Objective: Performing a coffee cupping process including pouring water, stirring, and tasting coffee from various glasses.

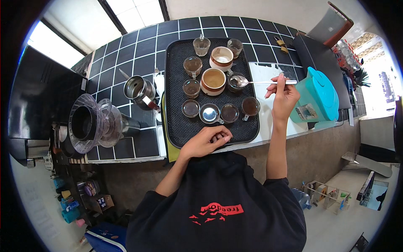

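My right hand [283, 97] pinches the handle of a metal spoon [268, 82]. The spoon's bowl is over a small glass cup [235, 87] on the right side of a black tray [176, 50]. Loosely curled, my left hand [207, 141] rests at the tray's near edge, with nothing visible in its fingers. Between the hands stand several glass cups of dark liquid, among them a handled cup [250, 107] and a cup with a bright reflection [209, 113]. At the tray's middle is a cream and brown ceramic cup [213, 82] with tan liquid; a similar cup [221, 58] stands behind it.
Right of the tray stands a clear pitcher with a turquoise lid [321, 98]. On the left are a metal pot [140, 92] and clear plastic drippers [90, 124]. A brass padlock [282, 45] lies at the back right of the black-tiled counter [147, 42].
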A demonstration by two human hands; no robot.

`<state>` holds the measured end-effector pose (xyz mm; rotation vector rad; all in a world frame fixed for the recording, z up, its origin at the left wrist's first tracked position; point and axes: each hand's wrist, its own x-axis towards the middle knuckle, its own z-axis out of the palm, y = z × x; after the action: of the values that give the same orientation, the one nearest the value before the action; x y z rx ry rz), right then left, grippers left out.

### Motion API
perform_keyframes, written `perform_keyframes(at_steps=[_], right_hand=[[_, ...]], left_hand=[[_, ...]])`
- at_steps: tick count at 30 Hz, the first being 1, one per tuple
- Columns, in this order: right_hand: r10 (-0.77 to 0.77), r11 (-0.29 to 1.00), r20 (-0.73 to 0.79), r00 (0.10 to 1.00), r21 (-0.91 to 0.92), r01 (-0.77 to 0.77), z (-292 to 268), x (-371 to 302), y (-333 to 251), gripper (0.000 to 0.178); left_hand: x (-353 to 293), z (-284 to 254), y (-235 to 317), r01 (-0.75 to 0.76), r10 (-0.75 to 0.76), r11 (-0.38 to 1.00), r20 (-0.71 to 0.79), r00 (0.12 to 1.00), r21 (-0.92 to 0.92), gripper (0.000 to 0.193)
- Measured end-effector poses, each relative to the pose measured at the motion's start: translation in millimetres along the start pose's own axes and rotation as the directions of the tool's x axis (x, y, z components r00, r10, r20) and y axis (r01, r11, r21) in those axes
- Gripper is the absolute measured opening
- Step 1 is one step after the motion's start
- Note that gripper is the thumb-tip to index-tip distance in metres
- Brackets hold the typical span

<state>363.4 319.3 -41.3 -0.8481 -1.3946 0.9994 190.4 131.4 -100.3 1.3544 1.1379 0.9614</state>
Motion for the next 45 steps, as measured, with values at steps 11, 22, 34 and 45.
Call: perform_keyframes(at_steps=[11,22,34,45], right_hand=[[-0.04,0.999,-0.057,0.998,0.007,0.04,-6,0,-6,0.036],[-0.001,0.992,-0.106,0.994,0.129,0.014,-13,7,-13,0.034],[0.06,0.98,0.045,0.997,0.187,-0.067,20,13,-9,0.036],[0.031,0.996,0.224,0.974,0.079,-0.05,50,2,-4,0.028]], left_hand=[[0,-1,2,0.01,-0.01,1.0,0.015,1.0,0.016,0.022],[0,0,5,0.004,-0.004,1.0,0.015,1.0,0.028,0.023],[0,1,2,-0.003,0.004,0.999,-0.017,1.0,0.033,0.023],[0,2,4,0.004,-0.003,1.0,-0.024,1.0,0.03,0.022]])
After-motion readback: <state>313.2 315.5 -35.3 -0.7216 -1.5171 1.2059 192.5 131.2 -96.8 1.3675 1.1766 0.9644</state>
